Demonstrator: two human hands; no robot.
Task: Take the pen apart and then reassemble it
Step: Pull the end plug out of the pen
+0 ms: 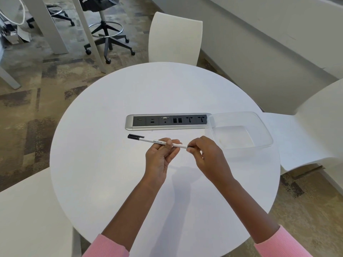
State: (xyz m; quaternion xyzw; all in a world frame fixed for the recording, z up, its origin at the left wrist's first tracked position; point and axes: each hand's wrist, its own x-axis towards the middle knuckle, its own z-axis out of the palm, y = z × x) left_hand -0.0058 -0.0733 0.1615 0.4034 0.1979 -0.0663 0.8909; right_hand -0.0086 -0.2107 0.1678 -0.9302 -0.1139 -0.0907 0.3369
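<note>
A white pen (148, 140) with black print and a black cap with a clip at its left end is held level above the round white table (111, 182). My left hand (160, 155) grips the barrel near its middle, palm up. My right hand (206, 154) pinches the pen's black right end between thumb and fingers, hiding most of that end. The cap end sticks out free to the left.
A silver and black socket strip (167, 121) is set into the table just beyond the pen. A clear plastic container (241, 132) sits at the right, overlapping the strip's end. White chairs stand at the far side (174, 36), right (311, 130) and near left (27, 216).
</note>
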